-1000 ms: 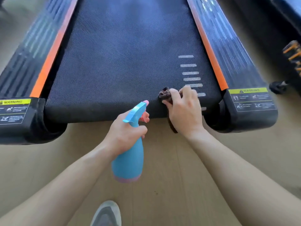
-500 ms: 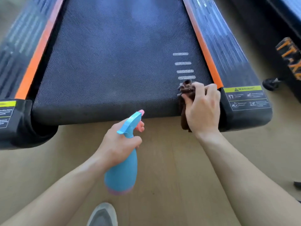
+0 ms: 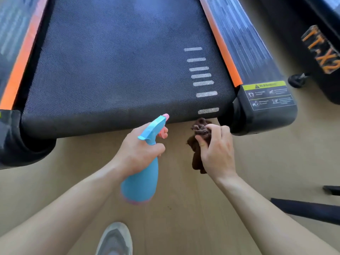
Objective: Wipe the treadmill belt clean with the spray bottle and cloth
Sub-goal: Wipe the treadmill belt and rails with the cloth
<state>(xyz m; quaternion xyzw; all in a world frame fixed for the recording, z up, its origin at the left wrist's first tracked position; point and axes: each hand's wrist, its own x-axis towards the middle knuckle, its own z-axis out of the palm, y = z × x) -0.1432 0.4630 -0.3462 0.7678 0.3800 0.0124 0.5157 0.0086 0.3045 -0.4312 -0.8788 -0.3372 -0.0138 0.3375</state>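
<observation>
The black treadmill belt [image 3: 114, 70] fills the upper view, with white dashes near its right side. My left hand [image 3: 139, 153] grips a blue spray bottle [image 3: 141, 179] with a pink trigger, its nozzle aimed at the belt's rear edge. My right hand [image 3: 217, 151] holds a bunched dark brown cloth [image 3: 197, 144] just below the belt's rear edge, over the floor and off the belt.
Orange-striped side rails [image 3: 219, 45] flank the belt, ending in black caps with yellow warning labels [image 3: 266, 94]. A second machine [image 3: 322, 50] stands at the right. A dark bar [image 3: 309, 208] lies on the tan floor [image 3: 184, 218]. My shoe [image 3: 115, 240] is at the bottom.
My right hand wiped the cloth rightward along the belt's rear edge, then pulled it back off the belt toward me. The spray bottle stayed in my left hand.
</observation>
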